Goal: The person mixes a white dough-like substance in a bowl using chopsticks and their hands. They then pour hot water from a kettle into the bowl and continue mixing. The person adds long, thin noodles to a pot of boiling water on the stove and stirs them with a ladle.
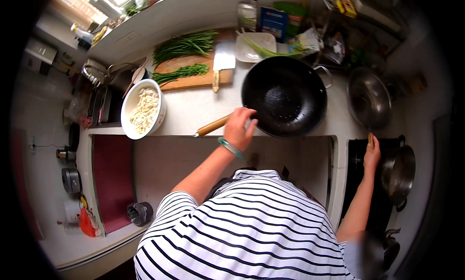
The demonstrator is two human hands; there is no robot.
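Observation:
A black wok [286, 93] with a wooden handle sits on the counter in front of me, wet drops shining inside. My left hand [239, 130], a green bangle on its wrist, is closed over the handle where it meets the wok. Out to the right, my right hand [372, 154] grips the wooden handle of a shiny steel pan [369, 98]. That pan is tilted so its inside shows; whether it rests on anything I cannot tell.
Left of the wok, a white bowl [154, 116] holds pale crumbly food. Behind it, a cutting board [196, 81] bears green chives [184, 48] and a cleaver [224, 57]. A white plate [247, 51] stands behind the wok. Another steel pan [399, 173] is at the far right.

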